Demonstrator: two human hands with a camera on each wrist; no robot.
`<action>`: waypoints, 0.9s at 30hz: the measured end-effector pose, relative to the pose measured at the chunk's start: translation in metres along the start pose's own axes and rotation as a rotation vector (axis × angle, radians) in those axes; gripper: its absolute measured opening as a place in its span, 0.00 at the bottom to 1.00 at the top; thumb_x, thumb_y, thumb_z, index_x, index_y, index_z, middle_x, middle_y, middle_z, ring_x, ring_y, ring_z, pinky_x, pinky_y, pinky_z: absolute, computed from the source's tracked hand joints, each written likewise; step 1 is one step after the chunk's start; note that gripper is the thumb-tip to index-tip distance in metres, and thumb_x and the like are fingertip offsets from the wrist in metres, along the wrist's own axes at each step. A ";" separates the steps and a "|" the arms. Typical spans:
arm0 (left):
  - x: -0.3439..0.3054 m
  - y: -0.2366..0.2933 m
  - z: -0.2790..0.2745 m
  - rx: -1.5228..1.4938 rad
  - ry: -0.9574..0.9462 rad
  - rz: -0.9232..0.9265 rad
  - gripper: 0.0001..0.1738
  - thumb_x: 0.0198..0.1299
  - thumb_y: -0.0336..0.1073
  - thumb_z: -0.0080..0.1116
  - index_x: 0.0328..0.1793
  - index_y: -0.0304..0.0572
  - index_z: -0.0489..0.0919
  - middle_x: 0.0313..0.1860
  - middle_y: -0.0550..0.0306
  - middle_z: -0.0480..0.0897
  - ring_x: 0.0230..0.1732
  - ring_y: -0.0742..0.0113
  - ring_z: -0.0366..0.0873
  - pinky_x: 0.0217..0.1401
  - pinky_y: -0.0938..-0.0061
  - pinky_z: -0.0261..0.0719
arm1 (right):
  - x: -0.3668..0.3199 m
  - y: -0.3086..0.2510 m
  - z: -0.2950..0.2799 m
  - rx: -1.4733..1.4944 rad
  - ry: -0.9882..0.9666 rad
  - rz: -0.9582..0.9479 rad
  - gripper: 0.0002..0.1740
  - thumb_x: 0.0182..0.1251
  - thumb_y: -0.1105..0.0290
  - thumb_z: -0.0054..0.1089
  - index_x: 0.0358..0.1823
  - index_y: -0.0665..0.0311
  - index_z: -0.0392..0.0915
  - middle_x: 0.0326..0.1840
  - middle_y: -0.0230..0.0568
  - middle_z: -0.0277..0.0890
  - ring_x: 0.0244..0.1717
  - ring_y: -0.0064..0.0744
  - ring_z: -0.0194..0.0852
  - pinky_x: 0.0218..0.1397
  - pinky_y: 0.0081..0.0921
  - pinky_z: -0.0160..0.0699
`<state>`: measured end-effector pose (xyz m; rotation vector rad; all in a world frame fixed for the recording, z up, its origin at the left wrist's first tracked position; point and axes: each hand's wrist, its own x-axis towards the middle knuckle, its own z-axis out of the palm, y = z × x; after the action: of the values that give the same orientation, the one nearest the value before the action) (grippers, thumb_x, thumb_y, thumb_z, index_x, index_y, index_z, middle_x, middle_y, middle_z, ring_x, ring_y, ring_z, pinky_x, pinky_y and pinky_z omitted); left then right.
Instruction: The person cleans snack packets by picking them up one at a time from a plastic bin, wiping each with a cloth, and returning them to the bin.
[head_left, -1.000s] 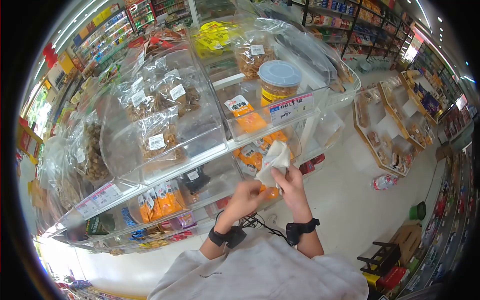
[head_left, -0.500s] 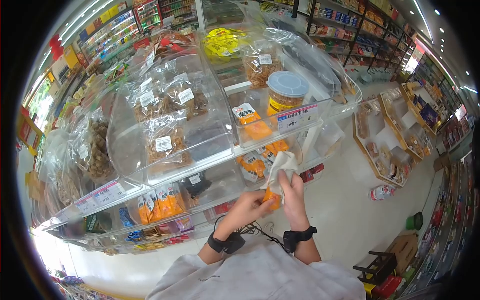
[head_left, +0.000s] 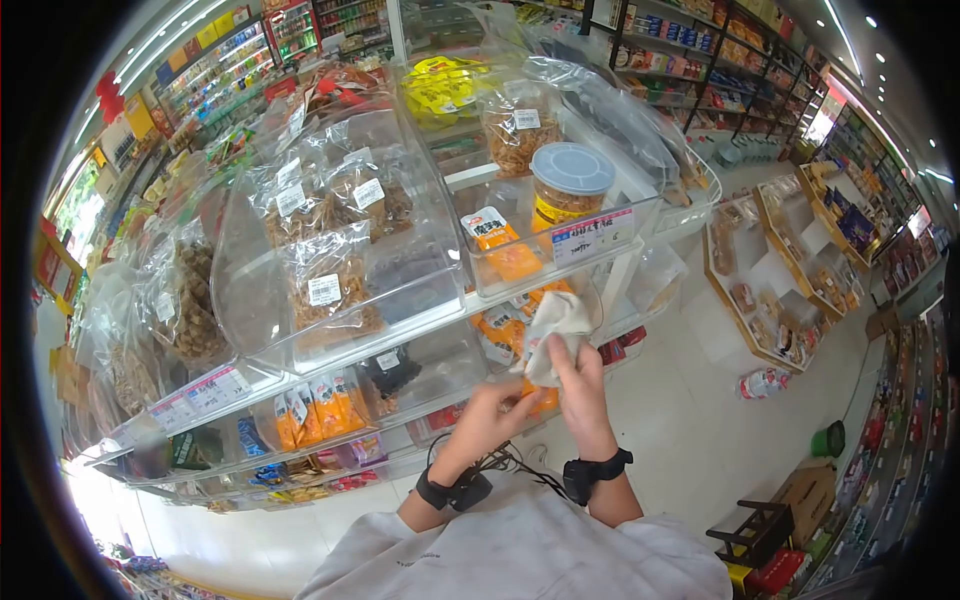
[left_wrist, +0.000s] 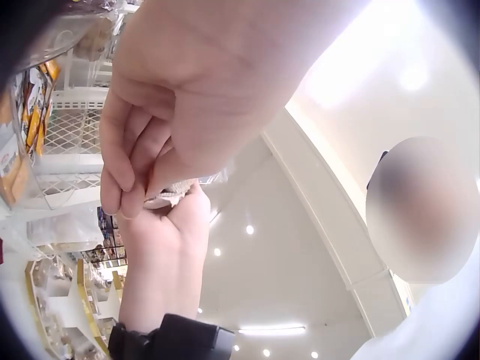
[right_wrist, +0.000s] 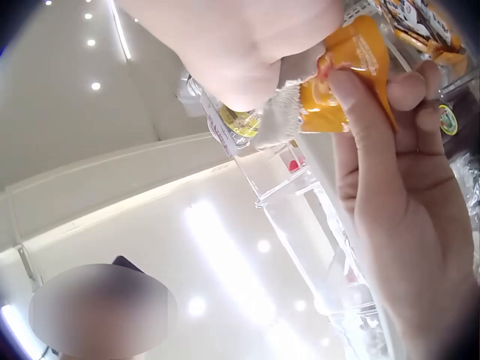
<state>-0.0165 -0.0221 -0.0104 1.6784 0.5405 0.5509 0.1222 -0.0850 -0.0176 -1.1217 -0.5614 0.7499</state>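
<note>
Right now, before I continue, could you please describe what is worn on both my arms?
The left wrist has a black strap with a black box; the right wrist has a similar black strap and box. Thin black cables show between the arms. The loose top is whitish, with small dark print, and its sleeves leave the forearms bare.

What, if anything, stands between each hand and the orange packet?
The cloth lies between the right hand and one end of the packet. Nothing visible separates the left hand from it.
</note>
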 end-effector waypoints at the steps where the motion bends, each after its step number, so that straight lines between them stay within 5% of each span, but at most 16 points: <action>1: 0.000 -0.005 -0.002 0.026 -0.005 0.008 0.12 0.67 0.32 0.65 0.40 0.25 0.84 0.25 0.56 0.84 0.29 0.77 0.83 0.31 0.77 0.80 | 0.000 -0.001 0.001 -0.049 -0.033 -0.022 0.18 0.76 0.60 0.62 0.51 0.71 0.80 0.42 0.34 0.83 0.41 0.18 0.78 0.44 0.20 0.76; 2: 0.001 -0.010 -0.005 0.054 -0.008 0.016 0.12 0.67 0.32 0.65 0.41 0.24 0.84 0.26 0.55 0.85 0.31 0.77 0.83 0.32 0.78 0.81 | -0.001 0.001 -0.004 -0.106 -0.090 0.030 0.17 0.75 0.63 0.63 0.54 0.71 0.79 0.48 0.35 0.82 0.47 0.18 0.77 0.49 0.20 0.75; 6: 0.002 -0.015 -0.014 0.111 -0.061 0.019 0.13 0.67 0.33 0.65 0.38 0.24 0.84 0.29 0.55 0.86 0.31 0.76 0.84 0.35 0.81 0.82 | -0.002 -0.005 0.002 -0.117 0.008 -0.033 0.16 0.74 0.65 0.63 0.51 0.72 0.80 0.44 0.35 0.84 0.43 0.19 0.78 0.45 0.21 0.76; 9: 0.002 -0.004 -0.017 -0.165 0.103 -0.157 0.12 0.68 0.34 0.65 0.37 0.29 0.85 0.28 0.58 0.86 0.31 0.78 0.83 0.35 0.82 0.80 | -0.002 -0.007 -0.006 -0.279 0.028 -0.045 0.15 0.74 0.65 0.64 0.49 0.73 0.82 0.40 0.35 0.85 0.40 0.20 0.79 0.43 0.22 0.77; 18: 0.014 0.000 -0.025 -0.124 0.350 -0.108 0.12 0.71 0.35 0.63 0.40 0.30 0.86 0.26 0.63 0.84 0.27 0.83 0.75 0.29 0.83 0.70 | -0.008 0.011 0.001 -0.272 -0.213 -0.020 0.17 0.74 0.64 0.64 0.54 0.72 0.79 0.42 0.34 0.84 0.41 0.20 0.79 0.45 0.24 0.78; 24: 0.015 -0.010 -0.030 -0.248 0.342 -0.105 0.12 0.71 0.35 0.63 0.42 0.29 0.86 0.27 0.64 0.84 0.29 0.83 0.76 0.31 0.83 0.71 | -0.007 0.005 -0.007 -0.325 -0.282 0.198 0.20 0.75 0.62 0.62 0.57 0.72 0.78 0.43 0.34 0.84 0.44 0.20 0.78 0.50 0.23 0.77; 27: 0.015 0.003 -0.043 -0.220 0.208 -0.246 0.12 0.71 0.34 0.64 0.48 0.29 0.85 0.32 0.62 0.86 0.33 0.82 0.79 0.34 0.83 0.74 | -0.009 -0.001 -0.009 -0.413 -0.305 0.239 0.20 0.76 0.62 0.61 0.57 0.72 0.78 0.44 0.35 0.84 0.44 0.19 0.78 0.51 0.22 0.76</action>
<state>-0.0317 0.0192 0.0003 1.3315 0.7957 0.5857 0.1234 -0.0969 -0.0200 -1.4848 -0.8769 1.0527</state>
